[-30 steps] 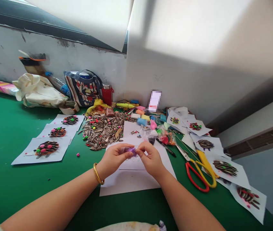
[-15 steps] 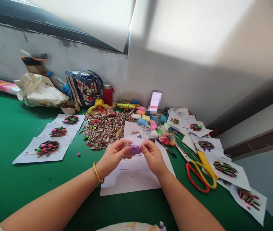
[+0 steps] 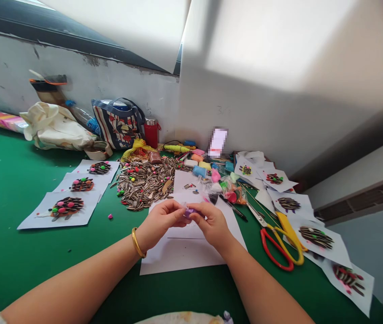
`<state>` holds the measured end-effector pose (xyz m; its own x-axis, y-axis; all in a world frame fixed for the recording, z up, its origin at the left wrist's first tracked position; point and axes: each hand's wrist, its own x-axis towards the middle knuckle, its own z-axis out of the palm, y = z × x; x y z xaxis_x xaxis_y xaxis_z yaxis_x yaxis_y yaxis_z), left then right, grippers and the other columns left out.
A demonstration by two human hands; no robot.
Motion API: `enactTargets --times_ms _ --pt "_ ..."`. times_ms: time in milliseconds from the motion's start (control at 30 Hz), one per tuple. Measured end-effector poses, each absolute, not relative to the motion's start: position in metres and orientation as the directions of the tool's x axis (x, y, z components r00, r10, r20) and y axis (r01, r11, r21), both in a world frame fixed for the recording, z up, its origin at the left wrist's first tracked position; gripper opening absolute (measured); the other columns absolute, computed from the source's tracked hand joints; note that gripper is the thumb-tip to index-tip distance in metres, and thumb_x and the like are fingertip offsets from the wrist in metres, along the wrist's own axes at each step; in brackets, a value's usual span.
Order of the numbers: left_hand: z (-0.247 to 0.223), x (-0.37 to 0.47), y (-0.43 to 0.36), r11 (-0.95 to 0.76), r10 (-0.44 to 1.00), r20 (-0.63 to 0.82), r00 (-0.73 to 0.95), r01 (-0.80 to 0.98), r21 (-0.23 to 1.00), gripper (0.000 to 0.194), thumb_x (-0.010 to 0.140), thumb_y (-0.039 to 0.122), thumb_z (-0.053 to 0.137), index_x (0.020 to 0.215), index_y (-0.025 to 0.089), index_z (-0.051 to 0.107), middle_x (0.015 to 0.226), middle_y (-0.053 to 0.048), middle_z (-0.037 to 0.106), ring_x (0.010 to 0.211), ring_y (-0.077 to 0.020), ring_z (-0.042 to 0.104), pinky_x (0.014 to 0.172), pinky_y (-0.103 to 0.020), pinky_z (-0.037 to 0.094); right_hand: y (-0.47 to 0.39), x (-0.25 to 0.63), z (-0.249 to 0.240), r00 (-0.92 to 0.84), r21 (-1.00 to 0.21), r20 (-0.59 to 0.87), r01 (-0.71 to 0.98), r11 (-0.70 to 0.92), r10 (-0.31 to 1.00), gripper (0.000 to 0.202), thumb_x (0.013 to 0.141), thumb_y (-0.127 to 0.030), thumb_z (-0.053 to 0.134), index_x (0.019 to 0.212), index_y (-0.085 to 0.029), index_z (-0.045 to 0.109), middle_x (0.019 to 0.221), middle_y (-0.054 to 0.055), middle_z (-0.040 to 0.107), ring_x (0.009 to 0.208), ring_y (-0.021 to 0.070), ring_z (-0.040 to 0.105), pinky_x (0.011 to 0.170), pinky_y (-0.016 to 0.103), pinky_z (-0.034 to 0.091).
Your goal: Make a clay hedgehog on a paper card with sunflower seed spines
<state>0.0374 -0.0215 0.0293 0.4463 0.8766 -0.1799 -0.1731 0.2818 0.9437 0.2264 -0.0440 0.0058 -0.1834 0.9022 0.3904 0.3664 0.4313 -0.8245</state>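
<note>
My left hand (image 3: 163, 221), with a gold bangle at the wrist, and my right hand (image 3: 211, 223) meet over white paper (image 3: 191, 258). Between their fingertips is a small purple piece of clay (image 3: 189, 212), mostly covered by the fingers. Both hands are closed on it, thumbs and forefingers pinching. Behind my left hand lies a large heap of striped seeds (image 3: 144, 186). Soft clay packets in several colours, one of them blue (image 3: 199, 171), lie beyond the paper.
Scissors (image 3: 275, 240) with red and yellow handles lie right of the paper. Seed-decorated sheets stand at left (image 3: 29, 219) and right (image 3: 338, 252). At the wall are a striped bag (image 3: 119, 128), a red flask (image 3: 151, 133) and a cream bag (image 3: 56, 128).
The fingers have come closer together around the purple clay, which now shows less. My right hand has moved slightly left, uncovering a dark packet behind it.
</note>
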Motion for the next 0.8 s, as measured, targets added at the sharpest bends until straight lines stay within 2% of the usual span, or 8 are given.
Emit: enactTargets --times_ms 67,167,233,333,467,600,800 --pt "0.03 0.037 -0.021 0.278 0.882 -0.177 0.437 -0.179 0.944 0.033 0.074 0.043 0.077 0.082 0.014 0.062 0.082 -0.004 0.069 0.077 -0.017 0.069 0.079 -0.035 0.057 -0.043 0.228 0.005 -0.157 -0.843 0.369 0.358 0.401 0.916 0.032 0.09 -0.045 0.061 0.115 -0.026 0.067 0.101 0.006 0.07 0.089 0.0215 0.064 0.078 0.035 0.051" --pt "0.032 0.036 -0.02 0.267 0.902 -0.17 0.396 -0.205 0.941 0.032 0.077 0.043 0.075 0.084 0.015 0.061 0.082 -0.003 0.068 0.078 -0.0167 0.069 0.08 -0.034 0.056 -0.042 0.23 0.004 -0.089 -0.9 0.309 0.293 0.322 0.947 0.04 0.09 -0.048 0.058 0.122 -0.025 0.062 0.094 0.005 0.069 0.077 0.0191 0.063 0.071 0.034 0.052" --pt "0.032 0.035 -0.02 0.264 0.908 -0.164 0.386 -0.222 0.939 0.031 0.078 0.043 0.074 0.085 0.016 0.06 0.083 -0.003 0.068 0.08 -0.0174 0.069 0.079 -0.034 0.055 -0.042 0.231 0.006 -0.045 -0.918 0.308 0.246 0.31 0.95 0.033 0.093 -0.046 0.055 0.114 -0.024 0.065 0.089 0.004 0.067 0.071 0.0171 0.06 0.068 0.032 0.051" --pt "0.032 0.034 -0.021 0.25 0.906 -0.142 0.398 -0.236 0.939 0.032 0.077 0.041 0.075 0.091 0.017 0.059 0.088 -0.003 0.067 0.081 -0.0181 0.069 0.076 -0.034 0.056 -0.042 0.228 0.011 -0.016 -0.888 0.382 0.268 0.372 0.924 0.021 0.092 -0.039 0.057 0.097 -0.023 0.071 0.09 0.005 0.063 0.08 0.0185 0.059 0.072 0.032 0.05" --pt "0.032 0.035 -0.021 0.226 0.9 -0.13 0.416 -0.19 0.956 0.042 0.073 0.042 0.077 0.104 0.017 0.063 0.088 -0.005 0.069 0.071 -0.016 0.066 0.066 -0.031 0.055 -0.043 0.222 0.014 -0.043 -0.863 0.418 0.293 0.411 0.908 0.013 0.089 -0.033 0.063 0.092 -0.023 0.07 0.088 0.005 0.059 0.081 0.018 0.057 0.069 0.03 0.048" --pt "0.03 0.036 -0.019 0.173 0.9 -0.1 0.424 -0.138 0.975 0.036 0.074 0.042 0.077 0.095 0.012 0.071 0.075 -0.005 0.069 0.066 -0.0136 0.06 0.064 -0.028 0.051 -0.044 0.219 0.01 -0.019 -0.896 0.374 0.252 0.367 0.927 0.01 0.088 -0.03 0.062 0.085 -0.021 0.063 0.082 0.002 0.057 0.073 0.0152 0.054 0.066 0.029 0.045" --pt "0.021 0.037 -0.017 0.156 0.907 -0.107 0.408 -0.088 0.984 0.035 0.07 0.04 0.08 0.089 0.012 0.072 0.077 -0.007 0.07 0.067 -0.0154 0.061 0.065 -0.03 0.051 -0.045 0.215 0.006 -0.14 -0.956 0.22 0.167 0.242 0.965 0.014 0.087 -0.033 0.062 0.081 -0.021 0.058 0.078 0.0 0.056 0.072 0.0145 0.053 0.066 0.028 0.045"
